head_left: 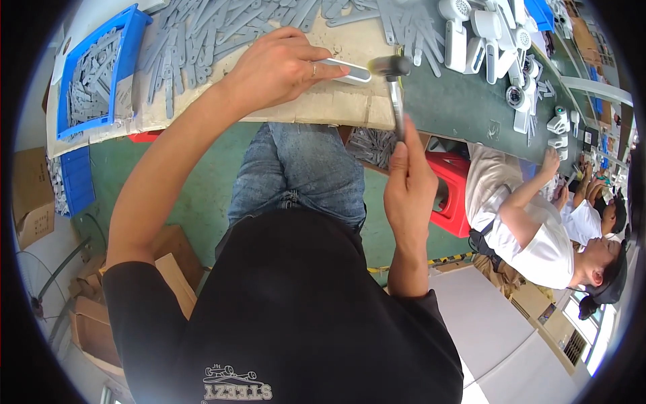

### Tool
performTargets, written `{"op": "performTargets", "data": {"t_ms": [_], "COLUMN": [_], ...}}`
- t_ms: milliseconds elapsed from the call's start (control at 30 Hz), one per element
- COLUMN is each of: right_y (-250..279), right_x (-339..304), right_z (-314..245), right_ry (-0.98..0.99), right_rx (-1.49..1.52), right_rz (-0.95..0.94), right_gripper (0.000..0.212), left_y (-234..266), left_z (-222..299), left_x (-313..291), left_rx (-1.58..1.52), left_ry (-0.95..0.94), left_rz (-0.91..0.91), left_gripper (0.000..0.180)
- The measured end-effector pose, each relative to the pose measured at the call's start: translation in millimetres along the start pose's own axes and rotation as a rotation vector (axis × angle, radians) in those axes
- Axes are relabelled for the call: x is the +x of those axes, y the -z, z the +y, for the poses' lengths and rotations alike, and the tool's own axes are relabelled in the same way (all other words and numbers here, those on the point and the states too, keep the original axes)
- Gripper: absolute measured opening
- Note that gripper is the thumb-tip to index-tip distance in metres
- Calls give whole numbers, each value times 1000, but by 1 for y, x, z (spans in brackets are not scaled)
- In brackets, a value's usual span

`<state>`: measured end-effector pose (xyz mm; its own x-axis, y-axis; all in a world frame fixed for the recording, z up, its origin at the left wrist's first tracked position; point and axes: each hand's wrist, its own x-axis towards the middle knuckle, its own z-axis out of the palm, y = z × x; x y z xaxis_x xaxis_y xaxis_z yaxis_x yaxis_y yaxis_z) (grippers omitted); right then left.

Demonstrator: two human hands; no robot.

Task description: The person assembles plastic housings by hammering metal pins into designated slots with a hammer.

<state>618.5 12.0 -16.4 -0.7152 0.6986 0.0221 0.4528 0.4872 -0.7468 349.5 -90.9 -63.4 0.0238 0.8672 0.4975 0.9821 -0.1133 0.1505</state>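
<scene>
My left hand (289,64) is closed on a long white-and-grey plastic handle piece (359,75) and holds it at the cardboard-covered edge of the bench. Its rounded end sticks out past my fingertips; the rest is hidden under the hand. My right hand (410,168) grips a small mallet (396,91) by its shaft. The mallet's dark, slightly blurred head is just right of the handle piece's tip; I cannot tell whether they touch. Many loose grey flat plastic strips (195,40) lie heaped beyond my left hand.
A blue bin (131,40) of grey strips stands at the left of the bench. White round-headed handheld devices (484,27) crowd the right side. A red stool (449,195) is under the bench edge, and co-workers in white shirts (538,249) sit to the right.
</scene>
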Motion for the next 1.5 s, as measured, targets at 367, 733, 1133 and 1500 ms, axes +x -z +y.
{"op": "performTargets", "data": {"t_ms": [367,733,1133,1500], "right_y": [-2,16,27,14], "right_x": [1,1,-18,-15], "right_z": [-2,16,-2,-21], "right_ry": [-78,-143,-57,111], "right_rx": [-142,167,288,-190], "right_rz": [-118,-20,0,175], "right_gripper": [41,42,41,40], "left_y": [2,16,30,-7], "left_z": [1,10,29,34], "left_x": [0,31,-16,-23], "left_rx": [3,-128,-82,-216], "left_ry": [23,23,228,246], "left_rz": [-16,-252,14,198], "left_gripper": [33,26,42,33]}}
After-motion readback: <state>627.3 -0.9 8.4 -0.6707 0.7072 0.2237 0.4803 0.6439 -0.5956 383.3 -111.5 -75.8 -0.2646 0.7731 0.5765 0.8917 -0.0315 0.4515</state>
